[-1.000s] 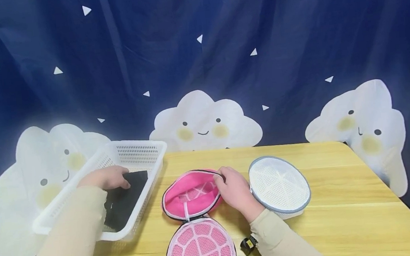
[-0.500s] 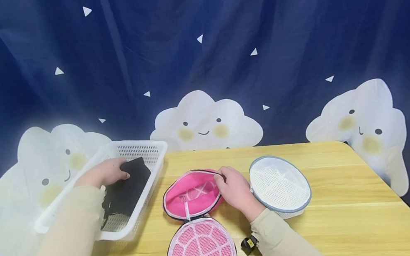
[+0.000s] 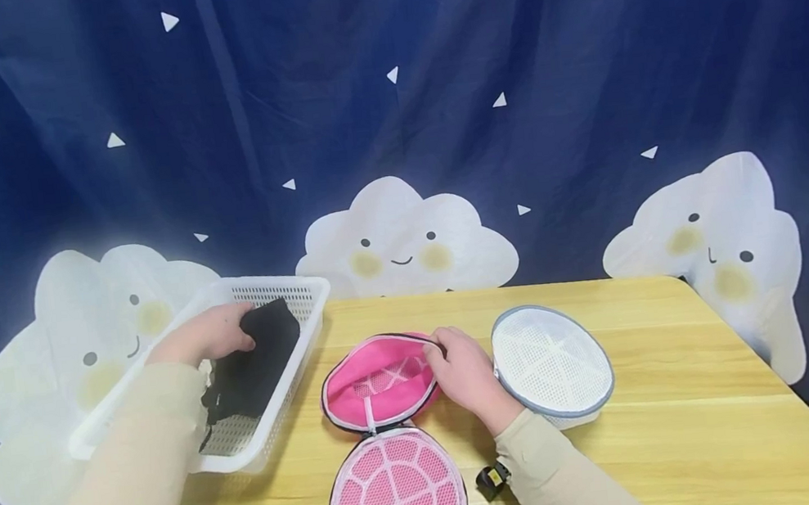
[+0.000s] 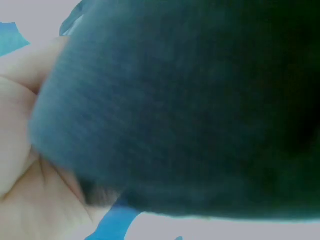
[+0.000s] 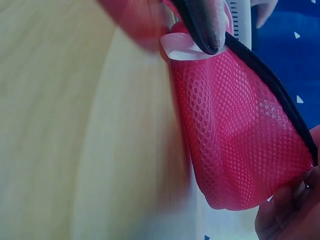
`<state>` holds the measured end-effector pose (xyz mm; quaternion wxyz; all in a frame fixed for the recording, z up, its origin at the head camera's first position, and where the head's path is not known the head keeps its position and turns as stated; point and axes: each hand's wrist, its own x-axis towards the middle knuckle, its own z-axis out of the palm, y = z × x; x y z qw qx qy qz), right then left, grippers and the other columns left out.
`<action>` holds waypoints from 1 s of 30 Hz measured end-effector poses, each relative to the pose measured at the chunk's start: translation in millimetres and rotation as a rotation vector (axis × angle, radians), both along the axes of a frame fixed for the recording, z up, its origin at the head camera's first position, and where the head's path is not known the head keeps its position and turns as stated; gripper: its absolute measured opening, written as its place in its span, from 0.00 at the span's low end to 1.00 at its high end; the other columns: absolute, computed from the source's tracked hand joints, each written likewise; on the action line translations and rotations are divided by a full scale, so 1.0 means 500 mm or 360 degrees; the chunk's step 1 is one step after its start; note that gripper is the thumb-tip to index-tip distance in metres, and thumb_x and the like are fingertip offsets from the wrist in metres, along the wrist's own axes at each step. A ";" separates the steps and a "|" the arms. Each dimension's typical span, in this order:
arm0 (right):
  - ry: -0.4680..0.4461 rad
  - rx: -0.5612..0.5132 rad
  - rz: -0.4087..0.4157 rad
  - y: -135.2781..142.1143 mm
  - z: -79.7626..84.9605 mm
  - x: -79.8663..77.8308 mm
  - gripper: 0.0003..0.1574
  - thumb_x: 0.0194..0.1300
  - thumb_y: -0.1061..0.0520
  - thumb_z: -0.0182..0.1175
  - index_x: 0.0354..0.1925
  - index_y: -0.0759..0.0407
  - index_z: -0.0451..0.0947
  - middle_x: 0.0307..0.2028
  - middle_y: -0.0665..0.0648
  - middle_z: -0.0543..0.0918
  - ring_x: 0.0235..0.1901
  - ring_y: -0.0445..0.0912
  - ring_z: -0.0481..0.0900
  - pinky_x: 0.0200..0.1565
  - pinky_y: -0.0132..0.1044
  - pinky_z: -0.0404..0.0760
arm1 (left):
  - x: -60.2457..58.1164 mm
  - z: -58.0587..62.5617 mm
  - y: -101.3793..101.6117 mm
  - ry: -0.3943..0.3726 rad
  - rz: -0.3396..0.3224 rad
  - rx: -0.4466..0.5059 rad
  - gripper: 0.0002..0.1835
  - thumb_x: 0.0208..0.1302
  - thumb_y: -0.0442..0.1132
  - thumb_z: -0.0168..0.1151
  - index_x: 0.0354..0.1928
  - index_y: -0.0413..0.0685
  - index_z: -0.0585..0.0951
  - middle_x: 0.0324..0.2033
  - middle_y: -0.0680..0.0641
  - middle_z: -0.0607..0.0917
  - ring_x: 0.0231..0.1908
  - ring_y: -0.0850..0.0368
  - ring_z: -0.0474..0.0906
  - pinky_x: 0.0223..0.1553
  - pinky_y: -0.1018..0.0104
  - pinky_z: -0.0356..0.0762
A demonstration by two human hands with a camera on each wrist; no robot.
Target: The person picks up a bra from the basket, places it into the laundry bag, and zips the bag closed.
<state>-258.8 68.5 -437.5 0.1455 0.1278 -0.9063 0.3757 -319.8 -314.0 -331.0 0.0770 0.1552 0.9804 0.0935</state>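
Observation:
In the head view my left hand (image 3: 216, 334) is over the white basket (image 3: 258, 445), gripping a black cloth (image 3: 256, 363) whose lower edge hangs inside. The same dark fabric (image 4: 165, 110) fills most of the left wrist view, lying against the palm. My right hand (image 3: 465, 374) pinches the right rim of a pink mesh laundry bag (image 3: 343, 411), which is unzipped. Its round lid (image 3: 396, 496) lies folded down toward me. From the right wrist the bag's mesh side (image 5: 235, 135) and black zipper edge (image 5: 280, 90) show, with fingers at the rim.
Right of my right hand stands a white mesh laundry bag (image 3: 553, 364) with a grey rim, closed. The wooden table (image 3: 718, 417) ends at a dark blue curtain (image 3: 530, 42) with cloud prints. A small black device (image 3: 493, 480) sits beside my right sleeve.
My left hand has lifted the black cloth up from the basket's floor, baring more of the basket's near end. The right hand stays at the pink bag's rim.

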 end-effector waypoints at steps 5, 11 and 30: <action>-0.0013 -0.0016 0.0002 0.000 0.002 0.003 0.11 0.73 0.52 0.57 0.30 0.50 0.76 0.29 0.49 0.74 0.32 0.46 0.72 0.38 0.41 0.74 | 0.008 0.034 0.012 0.0129 -0.0018 -0.0012 0.37 0.58 0.33 0.67 0.66 0.20 0.64 0.63 0.22 0.70 0.64 0.24 0.65 0.65 0.35 0.59; -0.0026 -0.0040 0.0011 0.001 0.001 0.004 0.11 0.72 0.52 0.57 0.30 0.50 0.76 0.29 0.49 0.75 0.32 0.45 0.72 0.38 0.41 0.74 | 0.016 0.068 0.018 0.0240 -0.0013 0.0021 0.36 0.62 0.34 0.65 0.67 0.22 0.63 0.63 0.22 0.70 0.64 0.24 0.65 0.65 0.34 0.60; -0.0010 -0.0050 0.0001 0.002 -0.007 0.000 0.10 0.72 0.54 0.58 0.30 0.50 0.77 0.29 0.49 0.74 0.32 0.45 0.72 0.38 0.41 0.74 | 0.046 0.118 0.102 0.0485 -0.0048 0.0325 0.25 0.69 0.40 0.63 0.63 0.37 0.71 0.56 0.33 0.80 0.57 0.34 0.76 0.61 0.37 0.66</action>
